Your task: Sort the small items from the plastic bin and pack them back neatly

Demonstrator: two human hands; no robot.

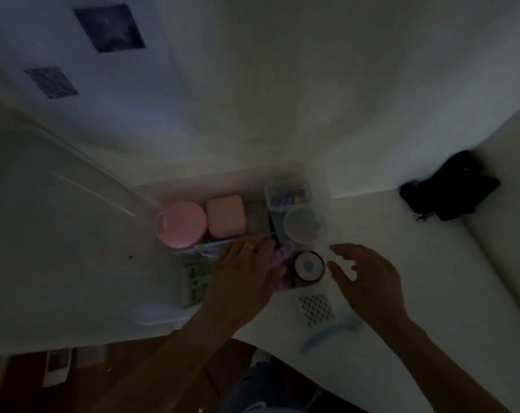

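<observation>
Bare forearms, a gold ring (249,246) on the left hand (242,277), blue jeans (261,389).

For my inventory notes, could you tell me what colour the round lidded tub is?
Pink; the round tub shows best in the head view.

Dim, blurred view onto a white counter (372,368).
- Clear bin (320,296): landmark, at the counter's middle.
- Inside, far left: round pink lid (182,223); just right of it, pink box (226,215).
- Inside, far right: clear tub (287,193); nearer, clear round cup (304,224).
- Inside, near right: black-rimmed jar (308,267).
- Left hand (244,272): reaches into the bin, fingers beside a purple item (283,254); grip unclear.
- Right hand (369,278): at the bin's right edge, fingers spread.
- Black bundle (449,189): well right of the bin.
</observation>
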